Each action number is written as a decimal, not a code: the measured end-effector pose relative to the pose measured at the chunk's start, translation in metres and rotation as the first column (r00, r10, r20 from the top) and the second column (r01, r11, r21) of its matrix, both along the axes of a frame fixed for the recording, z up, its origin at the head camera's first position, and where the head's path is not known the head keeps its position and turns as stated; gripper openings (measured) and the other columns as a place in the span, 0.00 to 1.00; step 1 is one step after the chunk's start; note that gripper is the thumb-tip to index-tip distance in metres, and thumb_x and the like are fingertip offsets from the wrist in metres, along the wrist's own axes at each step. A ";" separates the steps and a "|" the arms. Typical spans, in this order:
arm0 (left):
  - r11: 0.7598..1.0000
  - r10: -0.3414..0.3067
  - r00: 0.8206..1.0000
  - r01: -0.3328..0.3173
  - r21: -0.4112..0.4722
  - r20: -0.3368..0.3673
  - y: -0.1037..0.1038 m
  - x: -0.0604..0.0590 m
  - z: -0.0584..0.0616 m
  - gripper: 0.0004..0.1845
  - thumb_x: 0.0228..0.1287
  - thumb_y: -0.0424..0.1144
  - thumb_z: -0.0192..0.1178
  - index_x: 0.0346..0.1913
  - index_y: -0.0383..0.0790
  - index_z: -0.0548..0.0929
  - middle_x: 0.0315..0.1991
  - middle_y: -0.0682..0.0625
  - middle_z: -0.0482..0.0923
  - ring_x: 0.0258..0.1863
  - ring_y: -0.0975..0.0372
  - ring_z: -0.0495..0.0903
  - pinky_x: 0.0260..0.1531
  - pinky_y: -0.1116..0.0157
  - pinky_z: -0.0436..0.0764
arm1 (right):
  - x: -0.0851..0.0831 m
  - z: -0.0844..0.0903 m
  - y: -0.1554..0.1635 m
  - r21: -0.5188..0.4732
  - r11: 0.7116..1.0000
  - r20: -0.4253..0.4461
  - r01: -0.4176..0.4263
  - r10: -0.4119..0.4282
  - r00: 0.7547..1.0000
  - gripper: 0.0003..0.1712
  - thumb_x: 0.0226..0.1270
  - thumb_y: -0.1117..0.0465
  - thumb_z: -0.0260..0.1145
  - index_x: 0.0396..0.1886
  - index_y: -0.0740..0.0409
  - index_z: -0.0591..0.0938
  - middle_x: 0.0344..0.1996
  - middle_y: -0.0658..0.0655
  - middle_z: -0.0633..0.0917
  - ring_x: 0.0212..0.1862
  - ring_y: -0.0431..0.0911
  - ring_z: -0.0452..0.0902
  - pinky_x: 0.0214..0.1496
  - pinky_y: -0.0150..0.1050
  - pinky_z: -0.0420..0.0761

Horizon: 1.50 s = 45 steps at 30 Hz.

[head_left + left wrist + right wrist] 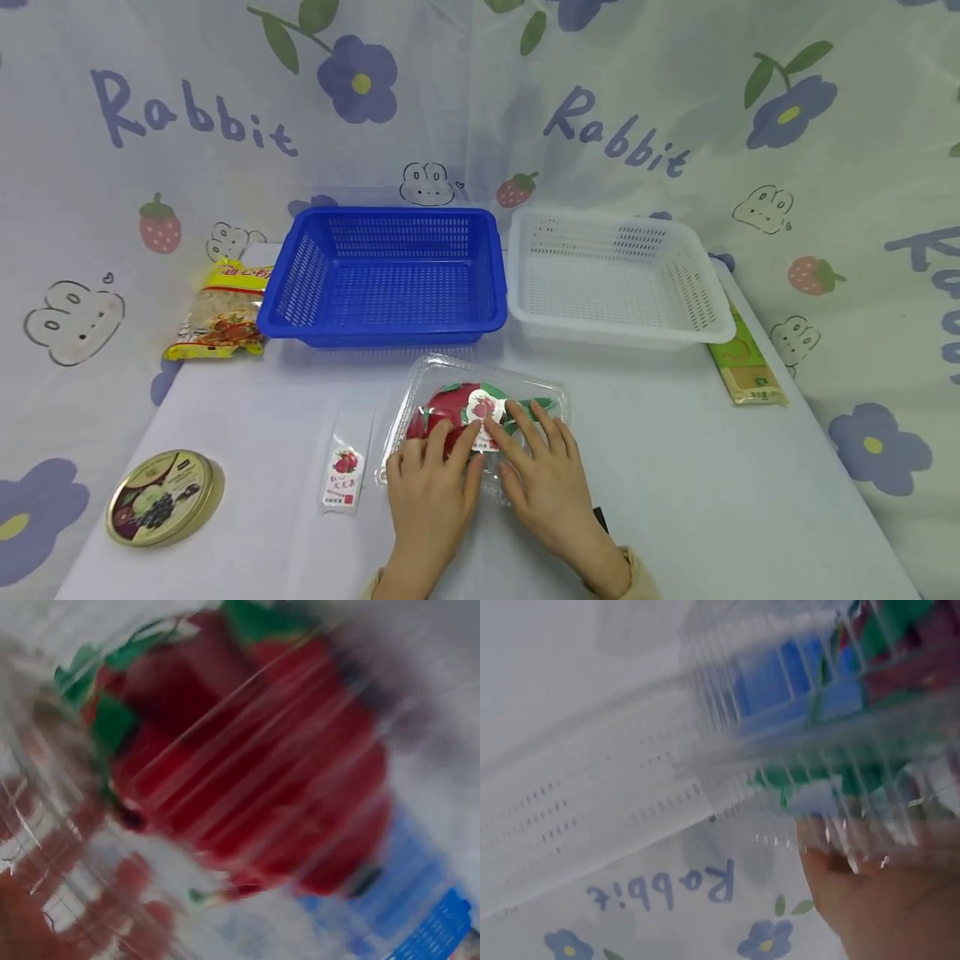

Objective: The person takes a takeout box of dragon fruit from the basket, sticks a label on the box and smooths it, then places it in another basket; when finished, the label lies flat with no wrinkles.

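Clear clamshell box (pixel 480 408) w/ a red-and-green fruit inside sits mid-table, just in front of the gap between the two baskets. Both hands lie on its lid: left hand (pixel 431 479) at the box's 7 o'clock, fingers straight and close together, flat on the plastic; right hand (pixel 547 471) at 5 o'clock, fingers spread, tips near the round lid sticker. Neither pinches anything. Wrist views are blurred; left wrist cam shows only red fruit (pixel 255 765) thru ribbed plastic.

Outward: small label sachet (pixel 345 475) at the box's 9 o'clock, just beside its left edge. Blue basket (pixel 300 275) at 11 o'clock, white basket (pixel 705 292) at 1 o'clock, the two nearly touching. Round tin (pixel 161 498) at 8 o'clock near the table's left edge. Noodle packet (pixel 221 312) overhangs the far-left edge. Green flat pack (pixel 746 367) lies along the right edge. Bare table (pixel 712 483) at 3–4 o'clock gives the widest free room.
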<state>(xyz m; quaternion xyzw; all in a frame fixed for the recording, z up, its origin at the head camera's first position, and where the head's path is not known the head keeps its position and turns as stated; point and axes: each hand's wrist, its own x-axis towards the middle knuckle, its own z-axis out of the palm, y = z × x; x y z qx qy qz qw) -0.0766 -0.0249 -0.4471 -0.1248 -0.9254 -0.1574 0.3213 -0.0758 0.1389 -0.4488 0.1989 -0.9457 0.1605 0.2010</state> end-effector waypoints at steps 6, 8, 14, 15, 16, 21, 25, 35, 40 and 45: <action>0.989 0.136 0.983 -0.127 -0.079 0.125 0.008 -0.018 0.015 0.25 0.51 0.53 0.66 0.56 0.58 0.83 0.34 0.44 0.75 0.24 0.54 0.72 0.24 0.58 0.64 | -0.002 0.010 -0.002 0.085 0.994 0.163 0.067 -0.081 0.983 0.35 0.65 0.46 0.60 0.72 0.41 0.66 0.72 0.53 0.67 0.70 0.55 0.63 0.62 0.57 0.69; 0.983 0.166 0.973 -0.149 -0.107 0.163 0.008 -0.020 0.019 0.27 0.50 0.56 0.68 0.57 0.60 0.82 0.32 0.43 0.73 0.22 0.53 0.73 0.23 0.58 0.64 | -0.004 0.011 -0.002 0.089 0.991 0.192 0.100 -0.116 0.975 0.36 0.66 0.42 0.59 0.73 0.42 0.66 0.73 0.54 0.66 0.69 0.55 0.63 0.60 0.55 0.70; 0.983 0.168 0.953 -0.144 -0.110 0.254 0.002 -0.017 0.020 0.29 0.52 0.63 0.66 0.60 0.64 0.79 0.41 0.39 0.74 0.35 0.46 0.74 0.30 0.54 0.67 | -0.004 0.009 -0.003 0.023 0.975 0.246 0.219 -0.218 0.945 0.40 0.61 0.34 0.61 0.71 0.42 0.69 0.73 0.65 0.62 0.73 0.65 0.56 0.65 0.65 0.64; 0.987 0.154 0.950 -0.134 -0.092 0.273 -0.001 -0.016 0.019 0.30 0.52 0.64 0.65 0.60 0.64 0.79 0.46 0.37 0.74 0.42 0.44 0.73 0.35 0.51 0.69 | -0.004 0.008 -0.002 0.001 0.973 0.259 0.232 -0.225 0.939 0.40 0.60 0.34 0.62 0.70 0.42 0.69 0.73 0.67 0.60 0.73 0.67 0.53 0.66 0.68 0.62; 0.989 0.141 0.945 -0.123 -0.078 0.295 -0.005 -0.015 0.019 0.30 0.52 0.65 0.65 0.60 0.64 0.79 0.52 0.35 0.73 0.49 0.41 0.72 0.41 0.47 0.69 | -0.003 0.007 0.000 -0.022 0.970 0.275 0.244 -0.229 0.934 0.39 0.60 0.35 0.63 0.70 0.41 0.69 0.74 0.69 0.58 0.74 0.69 0.50 0.66 0.70 0.61; 0.998 0.025 0.890 -0.045 0.032 0.456 -0.031 -0.013 0.020 0.33 0.53 0.66 0.63 0.64 0.69 0.73 0.72 0.30 0.56 0.64 0.30 0.64 0.58 0.30 0.61 | 0.001 0.000 0.017 -0.210 0.941 0.445 0.265 -0.149 0.883 0.40 0.63 0.41 0.65 0.74 0.37 0.63 0.76 0.72 0.44 0.72 0.76 0.47 0.59 0.76 0.63; 0.969 -0.171 0.787 0.026 0.245 0.593 -0.057 -0.015 0.019 0.34 0.60 0.60 0.62 0.69 0.67 0.67 0.75 0.34 0.51 0.60 0.35 0.73 0.50 0.33 0.72 | 0.006 -0.009 0.032 -0.416 0.871 0.547 0.261 0.011 0.837 0.42 0.68 0.47 0.61 0.77 0.35 0.52 0.77 0.68 0.39 0.73 0.73 0.45 0.59 0.78 0.60; 0.492 -0.739 0.359 -0.292 0.820 0.571 -0.091 -0.033 0.008 0.40 0.74 0.44 0.49 0.77 0.40 0.39 0.75 0.30 0.45 0.63 0.39 0.69 0.50 0.43 0.80 | 0.012 -0.015 0.036 -0.562 0.753 0.639 0.343 0.131 0.758 0.49 0.74 0.49 0.53 0.78 0.55 0.32 0.77 0.66 0.37 0.76 0.65 0.34 0.73 0.67 0.43; 0.400 -0.776 0.351 -0.369 0.839 0.524 -0.085 -0.033 0.012 0.34 0.73 0.41 0.49 0.75 0.37 0.48 0.68 0.28 0.58 0.54 0.49 0.76 0.53 0.44 0.79 | 0.011 -0.009 0.039 -0.538 0.756 0.677 0.373 0.125 0.725 0.48 0.74 0.48 0.53 0.78 0.53 0.34 0.76 0.71 0.43 0.74 0.69 0.42 0.71 0.70 0.49; 0.333 -0.763 0.416 -0.401 0.853 0.494 -0.071 -0.025 0.025 0.33 0.70 0.39 0.51 0.74 0.42 0.52 0.67 0.31 0.62 0.52 0.50 0.78 0.48 0.48 0.82 | 0.012 0.007 0.048 -0.582 0.727 0.636 0.363 0.129 0.761 0.48 0.73 0.50 0.54 0.78 0.47 0.34 0.77 0.68 0.41 0.75 0.70 0.39 0.68 0.73 0.49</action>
